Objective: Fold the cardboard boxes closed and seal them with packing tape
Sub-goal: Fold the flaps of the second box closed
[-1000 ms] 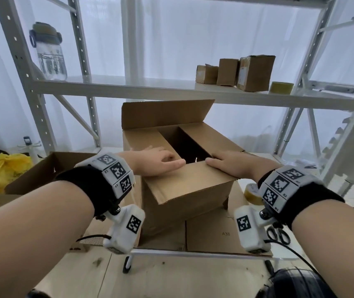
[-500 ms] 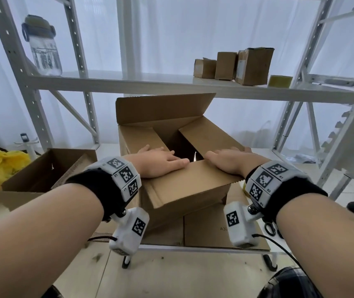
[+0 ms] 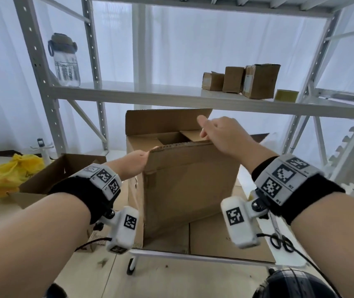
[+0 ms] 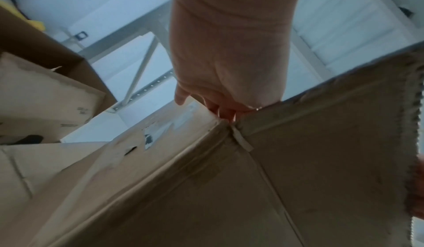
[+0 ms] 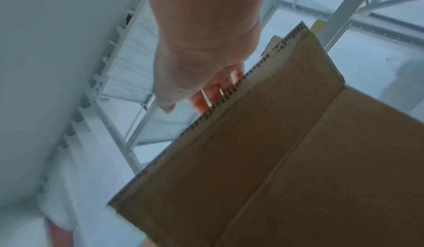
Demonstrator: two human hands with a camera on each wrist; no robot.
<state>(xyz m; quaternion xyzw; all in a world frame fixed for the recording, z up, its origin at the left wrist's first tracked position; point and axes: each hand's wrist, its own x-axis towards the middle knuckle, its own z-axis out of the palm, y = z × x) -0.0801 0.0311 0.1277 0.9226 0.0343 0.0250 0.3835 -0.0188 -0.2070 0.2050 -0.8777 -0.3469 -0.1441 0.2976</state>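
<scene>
Both hands have left the top of the near flap, which lay nearly flat half a second ago and now stands almost upright. That near flap (image 3: 190, 166) belongs to the large brown cardboard box (image 3: 163, 134), which sits on flattened cardboard sheets (image 3: 232, 239) on a low white cart (image 3: 193, 254), directly in front of the person and between the two forearms. The far flap (image 3: 163, 121) stands upright, and the side flaps are folded inward over the opening. The left hand (image 3: 132, 166) grips the near flap's left corner, fingers tucked behind the cardboard edge in the left wrist view (image 4: 226, 113). The right hand (image 3: 225, 134) holds the top edge near the right corner, its fingers (image 5: 215, 93) curled over the corrugated rim. Left of the cart lie a second open cardboard box (image 3: 64, 171) and a yellow plastic bag (image 3: 6, 175). Behind, a white metal shelf (image 3: 150, 95) carries a clear water bottle (image 3: 65, 61), three small brown boxes (image 3: 238, 82) and a roll of packing tape (image 3: 285, 95).
</scene>
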